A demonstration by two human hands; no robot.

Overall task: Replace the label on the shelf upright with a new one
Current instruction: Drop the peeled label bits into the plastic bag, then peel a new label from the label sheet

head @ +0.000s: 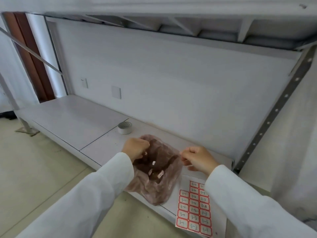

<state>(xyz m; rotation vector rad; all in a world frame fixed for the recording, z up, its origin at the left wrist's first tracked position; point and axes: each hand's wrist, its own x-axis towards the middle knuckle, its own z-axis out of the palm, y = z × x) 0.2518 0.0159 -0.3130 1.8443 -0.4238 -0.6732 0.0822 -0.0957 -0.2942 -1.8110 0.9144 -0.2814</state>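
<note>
A thin pinkish plastic bag (154, 186) stands open on the white shelf board (96, 134), with small white label scraps (153, 163) inside it. My left hand (135, 148) grips the bag's left rim. My right hand (199, 158) pinches the bag's right rim, fingers curled. A sheet of red-bordered labels (193, 212) lies on the shelf's front edge, partly under my right sleeve. The perforated grey shelf upright (274, 114) rises at the right; I see no label on it from here.
A roll of white tape (124, 127) sits on the shelf behind the bag. The upper shelf (171, 30) overhangs close above. White wall behind carries two switch plates (116, 92). Beige floor (34, 169) lies to the left below.
</note>
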